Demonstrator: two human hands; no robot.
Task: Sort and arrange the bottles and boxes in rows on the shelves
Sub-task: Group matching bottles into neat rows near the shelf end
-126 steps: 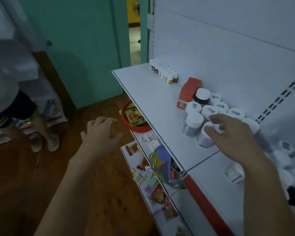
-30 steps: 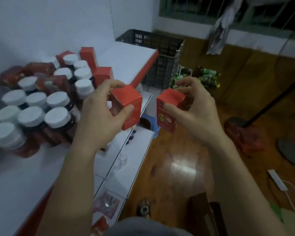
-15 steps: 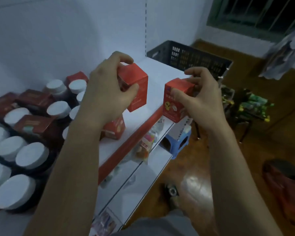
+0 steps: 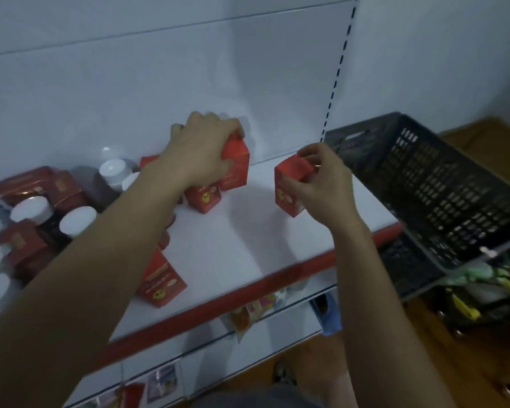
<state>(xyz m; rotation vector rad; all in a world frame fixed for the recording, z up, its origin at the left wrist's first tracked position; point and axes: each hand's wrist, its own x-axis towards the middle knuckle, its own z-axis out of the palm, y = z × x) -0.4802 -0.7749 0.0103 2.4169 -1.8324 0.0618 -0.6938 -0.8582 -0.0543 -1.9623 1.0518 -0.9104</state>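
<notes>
Fingers of the right hand (image 4: 321, 187) are clenched round a small red cardboard box (image 4: 287, 188); those of the left hand (image 4: 200, 154) round a second red box (image 4: 236, 167). Step in hand, as I judge it: setting both into a row. To do it well, lower the right box flat onto the white shelf board (image 4: 248, 240), square to its front edge, printed face out. Then seat the left box flush with its neighbour before either grip loosens, forearm kept off the loose red box with a yellow mark (image 4: 165, 285) standing askew nearest the front edge. Positions, front to back: right box hangs tilted just above the board, toward the right end, thumb across its near face, fingertips on the top flap. Left box is deeper, close to the back panel, gripped from above, fingers over the far side. It touches a third red box (image 4: 202, 198) just in front. Base contact: cannot tell. White-capped dark bottles (image 4: 77, 219) crowd the left end; a black slatted plastic crate (image 4: 424, 184) stands beyond the right end.
</notes>
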